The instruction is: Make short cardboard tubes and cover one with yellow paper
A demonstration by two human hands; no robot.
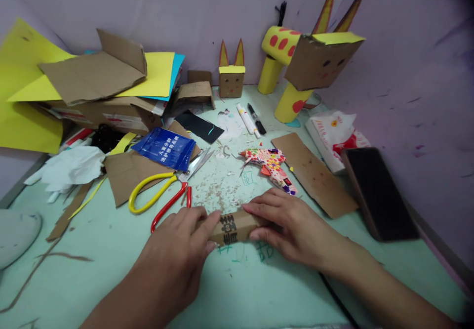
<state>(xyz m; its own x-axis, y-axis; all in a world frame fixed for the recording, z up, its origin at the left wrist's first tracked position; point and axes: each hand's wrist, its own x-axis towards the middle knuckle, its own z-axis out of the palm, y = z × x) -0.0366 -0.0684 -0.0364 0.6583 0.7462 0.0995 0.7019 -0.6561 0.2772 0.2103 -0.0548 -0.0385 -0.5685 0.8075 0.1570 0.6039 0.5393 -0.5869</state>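
Left hand (179, 247) low in front, right hand (287, 225) opposite, fingers nearly closed, each gripping an end of the folded cardboard (237, 228)! It lies between them, long axis running left to right, neither hand nearer.

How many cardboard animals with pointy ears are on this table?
2: a small animal at the back middle, and a larger spotted animal to its right. More might be hidden.

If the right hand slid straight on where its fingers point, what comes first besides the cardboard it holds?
The right hand would probably meet the left hand, which holds the other end of the printed cardboard piece; depth is hard to judge from this single view.
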